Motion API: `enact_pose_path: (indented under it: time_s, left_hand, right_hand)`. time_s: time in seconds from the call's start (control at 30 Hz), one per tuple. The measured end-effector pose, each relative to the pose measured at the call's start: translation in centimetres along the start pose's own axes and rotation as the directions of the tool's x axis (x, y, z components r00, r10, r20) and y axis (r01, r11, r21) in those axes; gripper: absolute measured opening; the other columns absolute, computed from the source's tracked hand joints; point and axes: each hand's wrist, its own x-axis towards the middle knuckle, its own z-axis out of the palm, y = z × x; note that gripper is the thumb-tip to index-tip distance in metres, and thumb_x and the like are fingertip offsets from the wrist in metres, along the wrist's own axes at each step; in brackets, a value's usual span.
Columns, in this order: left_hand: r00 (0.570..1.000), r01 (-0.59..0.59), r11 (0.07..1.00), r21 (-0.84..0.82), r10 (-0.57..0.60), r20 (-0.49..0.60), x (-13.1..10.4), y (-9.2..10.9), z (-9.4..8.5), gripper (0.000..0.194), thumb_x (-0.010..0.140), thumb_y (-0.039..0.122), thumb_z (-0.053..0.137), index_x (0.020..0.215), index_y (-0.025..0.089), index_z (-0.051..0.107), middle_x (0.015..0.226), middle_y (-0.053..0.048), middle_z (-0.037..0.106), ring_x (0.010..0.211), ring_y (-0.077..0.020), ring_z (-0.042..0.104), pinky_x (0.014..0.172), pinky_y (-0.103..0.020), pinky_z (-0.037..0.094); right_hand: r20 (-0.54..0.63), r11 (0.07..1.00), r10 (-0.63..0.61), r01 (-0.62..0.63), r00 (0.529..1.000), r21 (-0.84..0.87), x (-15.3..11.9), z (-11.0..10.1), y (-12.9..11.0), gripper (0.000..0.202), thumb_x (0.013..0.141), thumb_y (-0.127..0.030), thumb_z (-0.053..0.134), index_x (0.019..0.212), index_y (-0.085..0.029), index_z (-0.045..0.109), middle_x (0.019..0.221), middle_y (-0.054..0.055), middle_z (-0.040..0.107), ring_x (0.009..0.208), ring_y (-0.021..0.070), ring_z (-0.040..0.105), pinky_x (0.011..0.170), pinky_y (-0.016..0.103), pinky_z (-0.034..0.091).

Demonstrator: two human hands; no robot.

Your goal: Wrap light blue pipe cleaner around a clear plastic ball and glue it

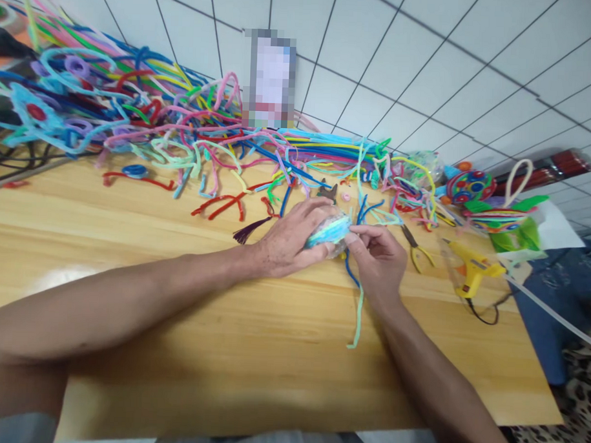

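Observation:
A rounded craft piece of light blue and yellow-green pipe cleaners (pixel 330 232), with something clear and shiny like plastic at its edge, sits between my hands. My left hand (pixel 295 237) curls round its left side. At its right end, the thumb and forefinger of my right hand (pixel 378 255) pinch its edge; the exact bit between the fingertips is too small to make out. Below my right hand, a pale green pipe cleaner (pixel 359 314) trails over the table, and a dark blue pipe cleaner (pixel 351 267) curves beside it. A dark tassel (pixel 250 230) lies left of my left hand.
Loose coloured pipe cleaners (pixel 177 124) heap along the tiled wall. Yellow-handled pliers (pixel 415 248) and a yellow glue gun (pixel 474 266) with its cord lie to the right. Finished colourful ornaments (pixel 499 219) stand at the table's (pixel 251 375) far right.

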Motion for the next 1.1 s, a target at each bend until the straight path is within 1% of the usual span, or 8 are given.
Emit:
enact_pose_path:
  time_s: [0.2,0.33,0.53,0.67,0.87,0.93,1.0,1.1]
  left_hand:
    - [0.998,-0.055,0.998,0.017,0.056,-0.031,0.1,-0.1,0.0,0.055,0.104,0.036,0.057,0.157,0.028,0.045,0.151,-0.016,0.060,0.152,-0.0344,0.053,0.127,-0.065,0.049]
    - [0.995,-0.083,0.996,-0.021,0.082,-0.057,0.1,0.1,0.0,0.054,0.105,0.035,0.058,0.157,0.026,0.046,0.148,-0.017,0.062,0.148,-0.0348,0.057,0.125,-0.064,0.050]
    - [0.998,-0.066,0.998,-0.012,0.066,-0.016,0.1,-0.1,-0.1,0.052,0.106,0.038,0.056,0.156,0.026,0.046,0.148,-0.017,0.062,0.147,-0.0333,0.058,0.124,-0.062,0.052]
    - [0.999,-0.037,0.999,-0.034,0.035,-0.041,0.2,-0.1,0.1,0.053,0.105,0.042,0.058,0.154,0.024,0.049,0.148,-0.017,0.063,0.145,-0.0339,0.060,0.124,-0.060,0.052]
    - [0.998,0.004,0.999,-0.047,-0.006,-0.055,0.2,0.3,0.0,0.043,0.109,0.037,0.056,0.150,0.024,0.052,0.146,-0.017,0.064,0.144,-0.0331,0.060,0.124,-0.060,0.051]
    - [0.999,0.008,0.999,-0.045,-0.010,-0.044,0.1,0.4,0.0,0.042,0.111,0.036,0.054,0.151,0.024,0.050,0.147,-0.017,0.063,0.145,-0.0322,0.059,0.125,-0.059,0.050]
    - [0.999,0.018,0.999,-0.051,-0.020,-0.044,0.0,0.3,0.0,0.042,0.112,0.037,0.054,0.153,0.026,0.049,0.148,-0.016,0.062,0.146,-0.0318,0.058,0.126,-0.059,0.050]
    - [0.997,0.029,0.998,-0.060,-0.033,-0.067,-0.2,0.2,0.2,0.044,0.113,0.038,0.053,0.154,0.027,0.047,0.150,-0.016,0.060,0.147,-0.0316,0.057,0.126,-0.058,0.051]
  right_hand:
    - [0.050,0.977,-0.127,0.134,0.991,-0.165,0.7,-1.1,-1.1,0.002,0.090,-0.029,0.083,0.090,-0.030,0.084,0.074,-0.003,0.061,0.067,0.0151,0.053,0.063,0.033,0.045]
    - [0.061,0.953,-0.222,0.229,0.973,-0.198,0.8,-1.4,-1.6,0.006,0.092,-0.026,0.084,0.090,-0.032,0.085,0.083,-0.001,0.069,0.072,0.0160,0.057,0.067,0.034,0.049]
    - [0.102,0.982,-0.124,0.137,0.987,-0.131,0.8,-1.2,-0.9,0.004,0.093,-0.027,0.082,0.090,-0.030,0.081,0.086,-0.001,0.072,0.077,0.0177,0.062,0.071,0.036,0.051]
    - [0.063,0.971,-0.183,0.190,0.981,-0.146,0.7,-1.0,-0.5,0.005,0.091,-0.026,0.083,0.091,-0.032,0.082,0.092,0.000,0.072,0.088,0.0198,0.066,0.079,0.038,0.053]
    - [0.061,0.965,-0.224,0.230,0.973,-0.128,0.0,-0.6,0.1,0.006,0.097,-0.025,0.079,0.100,-0.030,0.081,0.095,0.000,0.076,0.087,0.0187,0.070,0.078,0.037,0.056]
    - [0.052,0.944,-0.287,0.292,0.956,-0.152,-0.2,-0.6,0.3,0.011,0.100,-0.022,0.077,0.108,-0.030,0.080,0.100,0.000,0.079,0.093,0.0191,0.074,0.082,0.037,0.059]
    - [0.067,0.896,-0.384,0.389,0.921,-0.212,-0.4,-0.7,0.5,0.017,0.101,-0.020,0.075,0.115,-0.030,0.078,0.105,0.001,0.081,0.100,0.0204,0.077,0.089,0.040,0.061]
    - [0.157,0.786,-0.491,0.514,0.857,-0.343,-0.6,-1.0,0.4,0.024,0.103,-0.020,0.071,0.125,-0.031,0.075,0.113,0.004,0.082,0.107,0.0230,0.078,0.096,0.044,0.064]
